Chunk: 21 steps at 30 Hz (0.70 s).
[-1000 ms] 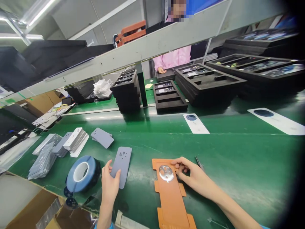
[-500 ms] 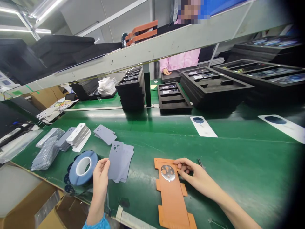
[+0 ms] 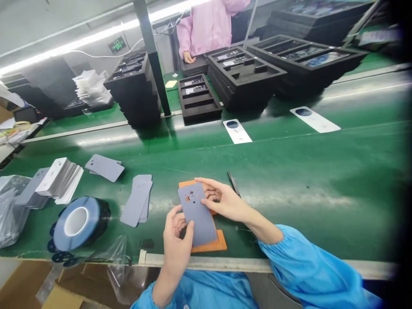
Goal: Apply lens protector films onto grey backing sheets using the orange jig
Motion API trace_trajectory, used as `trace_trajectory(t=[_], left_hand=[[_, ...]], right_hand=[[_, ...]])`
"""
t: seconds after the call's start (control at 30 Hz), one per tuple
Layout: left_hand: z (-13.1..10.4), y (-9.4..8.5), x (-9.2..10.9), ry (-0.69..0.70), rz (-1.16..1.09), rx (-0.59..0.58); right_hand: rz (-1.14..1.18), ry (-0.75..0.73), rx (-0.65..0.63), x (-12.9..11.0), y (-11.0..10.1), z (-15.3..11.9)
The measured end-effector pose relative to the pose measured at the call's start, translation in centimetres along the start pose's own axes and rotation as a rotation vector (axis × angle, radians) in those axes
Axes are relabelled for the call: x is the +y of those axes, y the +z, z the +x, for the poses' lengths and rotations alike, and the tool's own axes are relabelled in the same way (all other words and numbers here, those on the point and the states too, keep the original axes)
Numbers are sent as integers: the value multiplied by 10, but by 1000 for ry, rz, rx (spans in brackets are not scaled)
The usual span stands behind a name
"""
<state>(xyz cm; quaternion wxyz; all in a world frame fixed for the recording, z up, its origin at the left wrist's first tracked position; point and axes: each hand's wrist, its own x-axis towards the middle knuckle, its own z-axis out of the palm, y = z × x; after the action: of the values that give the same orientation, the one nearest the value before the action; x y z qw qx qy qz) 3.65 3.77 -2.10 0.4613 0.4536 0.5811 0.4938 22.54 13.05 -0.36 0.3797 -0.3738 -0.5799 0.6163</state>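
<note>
A grey phone-shaped sheet with camera holes near its top lies over the orange fixture, whose edges show around it. My left hand grips the sheet's left edge between thumb and fingers. Pinching its upper right edge is my right hand. To the left, a few more grey sheets overlap on the green table. A dark pen-like tool lies behind my right hand.
A blue tape roll and stacks of white sheets stand at left. Black trays line the back. Two white cards lie midway. Across the table is a person in pink.
The view has turned downward and right. My left hand has brought a grey sheet from the pile onto the orange fixture, and my right hand now holds that sheet too.
</note>
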Motion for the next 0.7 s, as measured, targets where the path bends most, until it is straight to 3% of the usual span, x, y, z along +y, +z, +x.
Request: trace_trajectory(t=[0.1, 0.2, 0.37, 0.53, 0.7], left_hand=[[-2, -6, -5, 239, 380, 48], [-4, -16, -8, 394, 628, -35], [-8, -22, -17, 354, 742, -185], [-8, -23, -21, 304, 751, -240], [-8, -25, -21, 282, 797, -290]], right_hand=[[-93, -27, 0, 2, -4, -1], [-197, -56, -16, 0, -8, -3], [-491, -122, 2, -5, -11, -5], [-784, -258, 57, 2, -8, -2], [-1016, -174, 65, 13, -3, -2]])
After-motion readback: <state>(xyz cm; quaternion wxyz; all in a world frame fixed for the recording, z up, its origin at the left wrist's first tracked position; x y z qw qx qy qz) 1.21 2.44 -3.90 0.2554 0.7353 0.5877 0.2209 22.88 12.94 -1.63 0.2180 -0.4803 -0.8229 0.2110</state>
